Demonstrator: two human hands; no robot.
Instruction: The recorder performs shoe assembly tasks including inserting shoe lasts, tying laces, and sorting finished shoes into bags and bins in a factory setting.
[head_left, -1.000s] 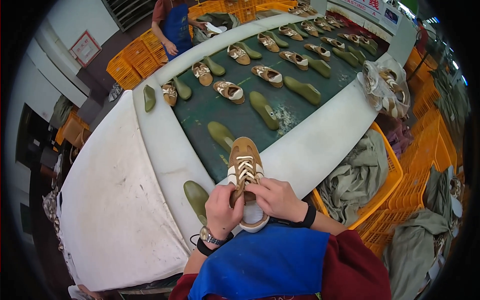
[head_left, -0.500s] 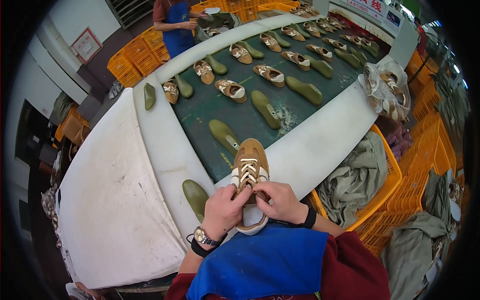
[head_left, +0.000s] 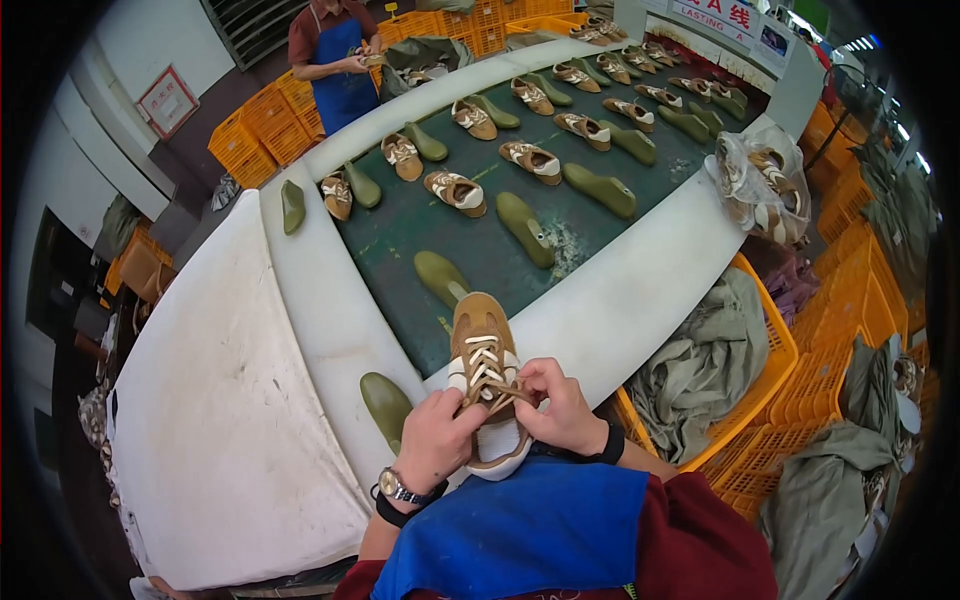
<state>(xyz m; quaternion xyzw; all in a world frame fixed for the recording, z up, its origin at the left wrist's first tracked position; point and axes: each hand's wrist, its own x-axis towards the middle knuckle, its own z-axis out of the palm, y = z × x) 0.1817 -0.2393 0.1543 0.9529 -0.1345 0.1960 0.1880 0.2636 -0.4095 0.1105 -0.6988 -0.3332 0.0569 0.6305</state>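
Observation:
A brown-and-white sneaker [head_left: 481, 318] points away from me, its heel near my blue apron and its toe over the belt's near edge. Pale shoelaces [head_left: 486, 372] criss-cross its tongue, with tan lace ends near the opening. My left hand [head_left: 436, 436] is closed at the left of the collar, thumb and fingers pinching a lace. On the other side, my right hand [head_left: 562, 410] pinches a lace end, drawn out to the right. A green shoe last [head_left: 386, 408] lies left of my left hand. Just beyond the toe lies another green last [head_left: 440, 278], partly hidden by the sneaker.
Rows of sneakers and green lasts cover the dark green belt [head_left: 400, 285]. A white-covered surface [head_left: 220, 400] lies left. At right are a plastic bag of shoes [head_left: 765, 190] and orange crates [head_left: 780, 340] holding grey-green cloth. A person in a blue apron [head_left: 345, 70] stands across the belt.
My right hand has moved right, away from the collar, pulling a lace end with it. The sneaker has shifted slightly left and nearer. The person across the belt has brought their hands together.

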